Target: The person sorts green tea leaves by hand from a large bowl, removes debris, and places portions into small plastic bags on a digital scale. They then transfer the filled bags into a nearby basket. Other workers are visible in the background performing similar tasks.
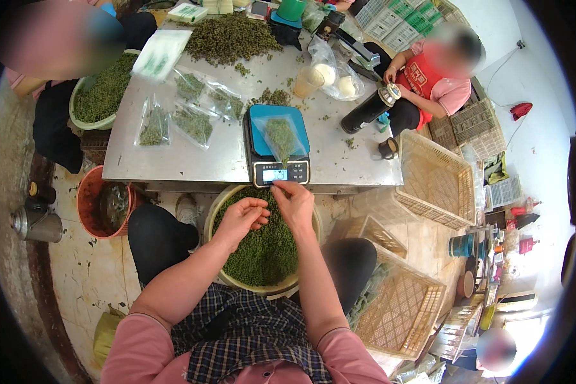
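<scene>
Clear bag (280,136) of green clusters lies on the scale (280,174), at the tabletop's (205,168) near edge. Right hand (293,203): fingertips drawn together at the scale's front; I can't tell contact. Left hand (244,217): loosely curled over the basin (260,290), grip unclear to me.

The clear bag (280,139), part-filled with green berries (278,133), lies aslant on the blue-topped scale (258,137); the scale sits flat, display lit, at the near edge of the desk (185,168); the round, pale basin (262,289), below that edge, holds a broad mass of loose berries.
</scene>
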The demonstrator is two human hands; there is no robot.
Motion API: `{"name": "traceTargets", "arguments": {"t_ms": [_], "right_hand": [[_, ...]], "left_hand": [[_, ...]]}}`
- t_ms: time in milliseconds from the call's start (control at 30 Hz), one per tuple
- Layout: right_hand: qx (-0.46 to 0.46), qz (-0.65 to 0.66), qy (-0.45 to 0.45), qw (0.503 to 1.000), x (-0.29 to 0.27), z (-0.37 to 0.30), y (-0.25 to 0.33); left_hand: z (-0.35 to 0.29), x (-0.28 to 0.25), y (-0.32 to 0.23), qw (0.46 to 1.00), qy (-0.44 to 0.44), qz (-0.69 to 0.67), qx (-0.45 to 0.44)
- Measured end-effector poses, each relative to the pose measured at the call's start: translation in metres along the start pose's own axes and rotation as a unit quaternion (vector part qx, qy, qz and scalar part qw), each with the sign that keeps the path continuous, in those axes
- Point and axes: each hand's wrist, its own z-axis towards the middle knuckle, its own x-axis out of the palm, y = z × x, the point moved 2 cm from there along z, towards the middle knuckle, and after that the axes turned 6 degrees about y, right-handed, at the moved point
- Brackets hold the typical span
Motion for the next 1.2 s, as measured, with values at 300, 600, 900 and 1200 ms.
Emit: {"name": "traceTargets", "arguments": {"t_ms": [300,600,900,1200], "right_hand": [[-0.105,-0.109,-0.126,0.98,0.002,0.013,0.015],[-0.249,-0.297,-0.111,0.915,-0.008,0.052,0.029],[-0.383,-0.323,0.202,0.841,-0.062,-0.017,0.102],[-0.134,-0.127,0.394,0.9,-0.071,-0.056,0.061]], "left_hand": [[-0.003,-0.004,-0.001,1.0,0.001,-0.014,0.009],[0.0,-0.003,-0.002,0.996,-0.02,0.038,0.083],[-0.025,0.014,-0.048,0.827,-0.163,0.437,0.312],[-0.027,0.034,0.01,0.929,0.087,0.357,0.053]]}}
